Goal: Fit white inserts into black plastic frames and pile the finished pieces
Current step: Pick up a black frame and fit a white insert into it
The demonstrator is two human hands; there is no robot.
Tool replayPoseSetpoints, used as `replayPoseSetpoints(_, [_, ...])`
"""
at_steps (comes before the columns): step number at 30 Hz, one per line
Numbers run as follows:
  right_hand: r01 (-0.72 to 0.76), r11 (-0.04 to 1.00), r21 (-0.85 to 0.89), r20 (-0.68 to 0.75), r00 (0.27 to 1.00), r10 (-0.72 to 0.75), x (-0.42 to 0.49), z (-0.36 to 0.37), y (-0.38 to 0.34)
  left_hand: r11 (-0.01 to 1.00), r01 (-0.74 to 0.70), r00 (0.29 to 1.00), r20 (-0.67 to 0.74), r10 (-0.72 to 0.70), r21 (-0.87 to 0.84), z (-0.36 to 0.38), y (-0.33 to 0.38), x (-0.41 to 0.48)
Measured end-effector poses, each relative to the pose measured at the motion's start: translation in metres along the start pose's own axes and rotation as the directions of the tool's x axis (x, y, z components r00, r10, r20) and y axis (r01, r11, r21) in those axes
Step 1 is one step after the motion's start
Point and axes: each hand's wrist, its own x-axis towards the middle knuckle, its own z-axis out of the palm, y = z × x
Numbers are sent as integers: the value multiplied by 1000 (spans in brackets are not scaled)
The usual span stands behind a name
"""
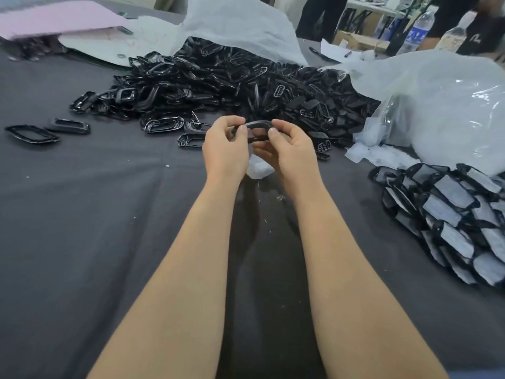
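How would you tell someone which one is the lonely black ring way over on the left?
Find the big heap of shiny black plastic frames in the middle of the dark grey cloth-covered table. Left of it, two loose pieces lie flat, apart from the heap. The oval black plastic frame is the outermost: rounder and thinner-rimmed than the boxy black plastic frame beside it.

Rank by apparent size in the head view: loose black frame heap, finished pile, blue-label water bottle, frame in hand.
1. loose frame heap
2. finished pile, nearer the camera and cut off by the picture's edge
3. water bottle, far off
4. held frame
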Motion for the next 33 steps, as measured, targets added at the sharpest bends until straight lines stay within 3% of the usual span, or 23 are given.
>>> replayPoseSetpoints(3, [171, 947, -270, -99, 974, -204, -2, 1, 2, 998, -36, 997, -61, 40, 55, 0, -1, -3])
replayPoseSetpoints(5, [282, 829, -483, -30, 941, -338, -6, 2, 3, 999, -37, 999, 9, 37, 19, 3, 0, -3])
replayPoseSetpoints(7, [327, 734, -595, 132, 941, -313, -10, 6, 2, 998, -43, 997, 61, 40, 49, 4, 1, -3])
replayPoseSetpoints(9, [318, 731, -604, 228, 948, -224, -11, 6, -2, 999, -21, 1000, 23, 21, 38, 4, -1, 2])
replayPoseSetpoints(11, [241, 840, -485, 154, 970, -189, -12, 5, -9, 993, 54, 998, -11, -55, -102, 2, -4, 6])
replayPoseSetpoints(13, [162, 875, -457, -74, 973, -219, -10, -3, -13, 969, 122, 991, -26, -130, -214, 0, -6, 7])
replayPoseSetpoints(14, [115, 823, -556, -189, 947, -260, -7, -9, -14, 962, 139, 988, -33, -151, -237, 0, -6, 7])
replayPoseSetpoints(16, [-91, 624, -776, -336, 897, -288, -1, -26, -12, 954, 143, 986, -43, -160, -265, 0, -7, 6])
replayPoseSetpoints(18, [-334, 411, -848, -433, 884, -174, 3, -39, -8, 954, 129, 988, -53, -148, -270, 0, -7, 6])
replayPoseSetpoints(20, [-398, 290, -870, -443, 890, -110, 5, -44, -5, 954, 126, 988, -51, -145, -271, 0, -7, 7])
replayPoseSetpoints(29, [-383, 268, -884, -430, 891, -147, 9, -47, -1, 946, 130, 988, -40, -148, -296, 1, -6, 4])
replayPoseSetpoints(33, [-351, 391, -851, -440, 883, -166, 8, -44, -3, 945, 132, 988, -33, -149, -298, 2, -6, 5])
